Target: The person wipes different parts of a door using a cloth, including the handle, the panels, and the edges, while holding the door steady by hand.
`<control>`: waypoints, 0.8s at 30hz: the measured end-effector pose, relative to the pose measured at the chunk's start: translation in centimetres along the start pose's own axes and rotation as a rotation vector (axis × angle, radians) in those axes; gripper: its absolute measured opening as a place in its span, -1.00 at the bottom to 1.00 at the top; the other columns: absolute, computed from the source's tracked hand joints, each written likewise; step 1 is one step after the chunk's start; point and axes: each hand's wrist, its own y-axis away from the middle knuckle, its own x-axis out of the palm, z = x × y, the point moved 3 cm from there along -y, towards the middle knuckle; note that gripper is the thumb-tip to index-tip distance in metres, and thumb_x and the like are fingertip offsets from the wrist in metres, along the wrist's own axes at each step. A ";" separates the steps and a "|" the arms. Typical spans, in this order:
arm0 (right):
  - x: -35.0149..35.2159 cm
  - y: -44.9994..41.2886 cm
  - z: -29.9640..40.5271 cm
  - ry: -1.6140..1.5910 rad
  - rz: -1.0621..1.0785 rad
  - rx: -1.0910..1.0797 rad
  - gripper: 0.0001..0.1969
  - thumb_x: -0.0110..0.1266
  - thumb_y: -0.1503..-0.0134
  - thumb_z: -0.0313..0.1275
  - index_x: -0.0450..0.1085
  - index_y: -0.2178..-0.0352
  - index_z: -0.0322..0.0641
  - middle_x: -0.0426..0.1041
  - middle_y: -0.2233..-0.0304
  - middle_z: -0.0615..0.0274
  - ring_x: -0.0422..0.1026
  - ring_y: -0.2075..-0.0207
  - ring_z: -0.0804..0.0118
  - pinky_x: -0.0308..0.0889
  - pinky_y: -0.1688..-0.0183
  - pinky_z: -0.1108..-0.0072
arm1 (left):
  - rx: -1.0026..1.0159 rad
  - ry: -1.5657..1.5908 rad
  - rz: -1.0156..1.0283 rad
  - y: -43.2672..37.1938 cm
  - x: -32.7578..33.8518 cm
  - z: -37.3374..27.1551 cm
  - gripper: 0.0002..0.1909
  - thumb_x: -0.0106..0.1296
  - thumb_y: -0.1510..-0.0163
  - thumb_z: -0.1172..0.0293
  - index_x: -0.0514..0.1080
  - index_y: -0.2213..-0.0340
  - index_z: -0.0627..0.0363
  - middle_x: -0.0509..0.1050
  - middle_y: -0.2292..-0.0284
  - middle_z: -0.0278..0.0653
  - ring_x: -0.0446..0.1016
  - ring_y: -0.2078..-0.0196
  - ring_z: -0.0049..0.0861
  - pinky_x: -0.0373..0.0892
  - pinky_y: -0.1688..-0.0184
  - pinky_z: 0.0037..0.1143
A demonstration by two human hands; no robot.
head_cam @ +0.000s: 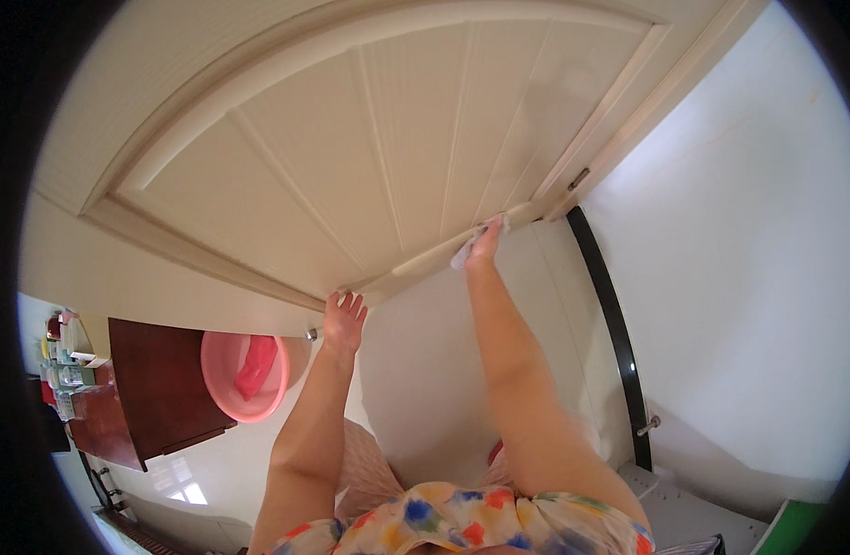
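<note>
A cream panelled door (pixel 411 152) fills the upper part of the view, its lower edge running just in front of me. My left hand (pixel 343 320) rests with spread fingers against the door's bottom corner, holding nothing. My right hand (pixel 485 244) grips a whitish cloth (pixel 464 255) and presses it to the lower edge, nearer the hinge (pixel 578 179). The fingertips of my right hand are partly hidden by the cloth.
At the left, a pink plastic basin (pixel 209 388) with a red-pink cloth (pixel 257 368) inside stands beside dark red wooden furniture (pixel 164 388). A metal door stop (pixel 649 426) juts out by the black skirting (pixel 615 333) at the right. Pale glossy tiles (pixel 425 374) cover the floor.
</note>
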 end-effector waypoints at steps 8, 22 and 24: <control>-2.7 -6.0 6.7 0.110 -0.061 0.077 -0.25 -0.44 -0.15 0.13 -0.21 -0.20 -0.15 -0.21 -0.25 0.29 -0.15 -0.24 0.28 -0.25 -0.23 0.46 | 0.134 -0.232 -0.152 -1.1 0.8 2.6 -0.27 -0.34 -0.16 0.06 -0.38 -0.19 0.06 -0.21 -0.22 -0.18 -0.11 -0.24 -0.31 -0.13 -0.22 -0.29; -4.5 -6.0 -7.3 -0.254 -0.048 0.245 -0.21 -0.52 -0.06 0.28 -0.12 -0.18 0.03 -0.12 -0.23 0.28 -0.11 -0.22 0.23 -0.23 -0.21 0.28 | 0.572 -1.660 0.013 -1.3 8.1 9.2 -0.21 -0.05 -0.02 0.26 -0.18 -0.16 0.23 -0.18 -0.21 -0.10 -0.24 -0.27 -0.28 -0.19 -0.25 -0.41; -3.2 -1.8 -7.2 -0.223 -0.103 0.474 -0.21 -0.51 -0.05 0.29 -0.09 -0.17 0.05 -0.09 -0.22 0.28 -0.09 -0.21 0.19 -0.21 -0.19 0.20 | 0.725 -2.048 0.055 0.5 9.2 9.6 -0.10 0.04 0.07 0.31 -0.26 -0.17 0.19 -0.16 -0.20 -0.12 -0.23 -0.26 -0.23 -0.20 -0.25 -0.28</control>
